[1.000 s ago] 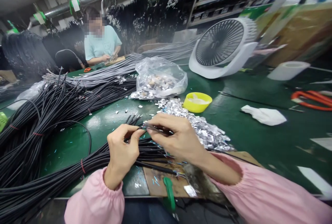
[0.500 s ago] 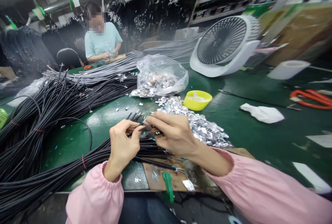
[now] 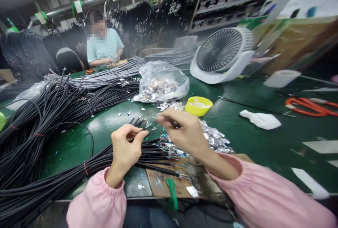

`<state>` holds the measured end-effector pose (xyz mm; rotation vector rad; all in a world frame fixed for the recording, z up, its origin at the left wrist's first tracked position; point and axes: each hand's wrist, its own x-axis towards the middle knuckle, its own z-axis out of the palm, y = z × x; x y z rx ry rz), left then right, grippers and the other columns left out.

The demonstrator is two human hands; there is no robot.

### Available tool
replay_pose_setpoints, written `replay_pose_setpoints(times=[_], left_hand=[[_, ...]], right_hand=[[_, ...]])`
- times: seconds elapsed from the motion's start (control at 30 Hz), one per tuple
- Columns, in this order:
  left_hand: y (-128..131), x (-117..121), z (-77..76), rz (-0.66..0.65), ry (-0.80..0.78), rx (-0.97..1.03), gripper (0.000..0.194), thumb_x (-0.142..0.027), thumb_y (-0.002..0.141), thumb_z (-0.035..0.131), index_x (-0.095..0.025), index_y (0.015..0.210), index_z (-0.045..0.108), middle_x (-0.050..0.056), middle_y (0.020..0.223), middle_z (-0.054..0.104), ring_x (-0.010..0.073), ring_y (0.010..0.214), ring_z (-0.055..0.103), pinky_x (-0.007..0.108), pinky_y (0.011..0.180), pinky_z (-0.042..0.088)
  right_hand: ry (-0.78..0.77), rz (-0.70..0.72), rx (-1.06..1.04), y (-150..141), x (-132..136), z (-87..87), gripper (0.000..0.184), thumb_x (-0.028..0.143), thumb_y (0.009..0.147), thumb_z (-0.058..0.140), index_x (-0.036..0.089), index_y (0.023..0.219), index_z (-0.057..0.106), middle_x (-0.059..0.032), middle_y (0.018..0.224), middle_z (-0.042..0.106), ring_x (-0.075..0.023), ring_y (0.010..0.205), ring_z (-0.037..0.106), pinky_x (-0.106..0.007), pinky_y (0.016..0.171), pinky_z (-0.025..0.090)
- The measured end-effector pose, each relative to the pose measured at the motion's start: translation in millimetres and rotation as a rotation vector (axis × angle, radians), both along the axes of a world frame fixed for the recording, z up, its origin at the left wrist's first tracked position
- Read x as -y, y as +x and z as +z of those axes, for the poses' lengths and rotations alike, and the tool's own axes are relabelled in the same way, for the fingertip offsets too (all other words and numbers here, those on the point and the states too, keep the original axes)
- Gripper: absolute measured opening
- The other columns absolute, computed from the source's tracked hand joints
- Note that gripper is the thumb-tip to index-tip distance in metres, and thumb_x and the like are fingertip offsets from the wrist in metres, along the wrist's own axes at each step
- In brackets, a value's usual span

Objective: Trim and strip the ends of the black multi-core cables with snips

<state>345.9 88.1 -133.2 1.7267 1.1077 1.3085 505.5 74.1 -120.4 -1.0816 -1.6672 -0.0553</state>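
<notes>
Cable end (image 3: 148,133) in left hand (image 3: 126,148), right hand (image 3: 185,133) just beside.

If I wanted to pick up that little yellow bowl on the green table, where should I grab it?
Probably by the rim of the yellow bowl, from above on its right side. It sits upright and open-topped, and the foil scrap pile crowds its left and near sides, while the green table to its right looks bare.
</notes>
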Motion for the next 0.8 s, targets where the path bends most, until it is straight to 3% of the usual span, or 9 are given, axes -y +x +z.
replay_pose_setpoints(times=[0.07, 0.23, 0.3, 0.37, 0.47, 0.63, 0.8], left_hand=[[0.9, 0.8, -2.3, 0.005, 0.049, -0.035, 0.014, -0.025, 0.071, 0.065, -0.015, 0.062, 0.063, 0.000, 0.055, 0.059, 0.0095, 0.049, 0.051, 0.020, 0.046, 0.037], [1.8, 1.1, -2.9, -0.043, 0.065, -0.088, 0.012, -0.022, 0.071, 0.064, -0.016, 0.061, 0.064, -0.001, 0.056, 0.059, 0.0096, 0.050, 0.050, 0.020, 0.048, 0.037], [1.1, -0.5, -1.7, -0.102, 0.003, -0.096, 0.015, -0.023, 0.074, 0.061, -0.016, 0.062, 0.065, 0.000, 0.057, 0.060, 0.0100, 0.051, 0.051, 0.020, 0.048, 0.037], [0.2, -2.6, -0.7, -0.173, -0.068, -0.105, 0.021, -0.025, 0.077, 0.056, -0.015, 0.060, 0.064, 0.000, 0.056, 0.059, 0.0101, 0.051, 0.051, 0.020, 0.047, 0.036], [-1.4, -5.4, 0.7, -0.255, -0.162, -0.084, 0.030, -0.033, 0.079, 0.051, -0.015, 0.058, 0.061, 0.000, 0.050, 0.053, 0.0086, 0.046, 0.045, 0.020, 0.045, 0.031], [-3.0, -5.7, 4.8, -0.252, -0.273, -0.016, 0.038, -0.046, 0.076, 0.051, -0.015, 0.056, 0.055, -0.004, 0.045, 0.041, 0.0057, 0.039, 0.032, 0.020, 0.040, 0.024], [-2.4, -4.3, 5.5, -0.232, -0.243, -0.042, 0.038, -0.045, 0.078, 0.049, -0.015, 0.055, 0.052, -0.004, 0.045, 0.040, 0.0060, 0.041, 0.033, 0.019, 0.041, 0.024]], right_hand=[[-0.091, 0.177, 0.014, -5.0, -1.0, -1.1, 0.019, 0.023, 0.087, 0.051, 0.018, 0.069, 0.054, -0.0010, 0.063, 0.053, -0.0119, 0.054, 0.047, -0.024, 0.050, 0.037], [-0.262, 0.311, -0.152, -6.7, -6.2, -5.9, 0.027, 0.036, 0.086, 0.052, 0.018, 0.066, 0.050, 0.0002, 0.061, 0.048, -0.0127, 0.057, 0.047, -0.024, 0.051, 0.040], [-0.240, 0.358, -0.117, -5.0, -7.4, -8.0, 0.022, 0.031, 0.085, 0.051, 0.018, 0.067, 0.050, 0.0001, 0.061, 0.048, -0.0128, 0.057, 0.047, -0.024, 0.051, 0.041], [-0.114, 0.313, -0.002, -4.2, -7.0, -9.3, 0.015, 0.016, 0.083, 0.047, 0.018, 0.068, 0.051, -0.0013, 0.064, 0.051, -0.0130, 0.059, 0.049, -0.024, 0.052, 0.040], [0.081, 0.180, 0.149, -3.1, -5.5, -7.8, 0.020, 0.002, 0.075, 0.040, 0.018, 0.074, 0.053, -0.0038, 0.071, 0.055, -0.0135, 0.062, 0.052, -0.023, 0.053, 0.041], [0.157, -0.178, -0.095, 1.2, -5.6, -0.2, 0.015, 0.011, 0.081, 0.051, 0.019, 0.069, 0.049, -0.0006, 0.061, 0.051, -0.0135, 0.056, 0.050, -0.024, 0.051, 0.041], [0.212, 0.099, 0.054, -3.3, -5.1, -5.3, 0.014, 0.006, 0.081, 0.051, 0.017, 0.086, 0.058, -0.0066, 0.080, 0.061, -0.0145, 0.071, 0.060, -0.024, 0.059, 0.049]])
